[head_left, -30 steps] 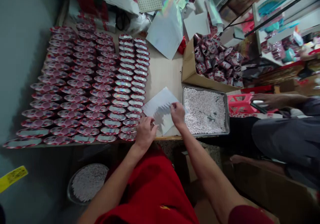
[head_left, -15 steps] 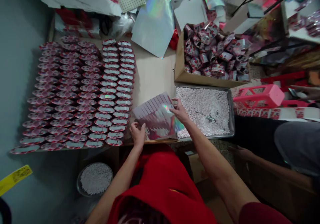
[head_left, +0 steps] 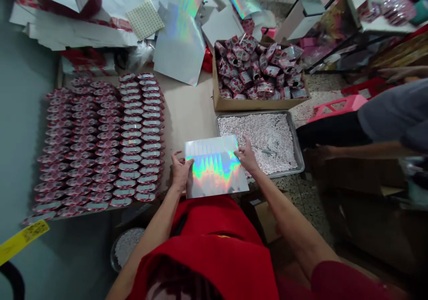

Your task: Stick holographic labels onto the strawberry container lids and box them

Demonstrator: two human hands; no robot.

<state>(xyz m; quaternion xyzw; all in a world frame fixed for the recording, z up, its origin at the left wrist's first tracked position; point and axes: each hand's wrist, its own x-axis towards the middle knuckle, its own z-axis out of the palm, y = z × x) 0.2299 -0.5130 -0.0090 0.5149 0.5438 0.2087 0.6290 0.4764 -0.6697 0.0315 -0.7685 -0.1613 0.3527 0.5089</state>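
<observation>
A shiny holographic sticker sheet with a row of cut strips along its far edge is held between both hands at the table's near edge. My left hand grips its left side, fingers curled over the edge. My right hand pinches its right far corner. Left of the sheet, rows of red and silver oval packs cover the wooden table. Just right of my right hand lies a metal tray of small white pellets.
A cardboard box of red foil pouches stands behind the tray. Holographic and white sheets pile up at the far end. A bowl of white pellets sits on the floor. Another person's arm and a pink stool are at the right.
The sheet has been lifted and turned square to me, its rainbow face now up. My left hand has moved from beside it to gripping its left edge. The view has tilted.
</observation>
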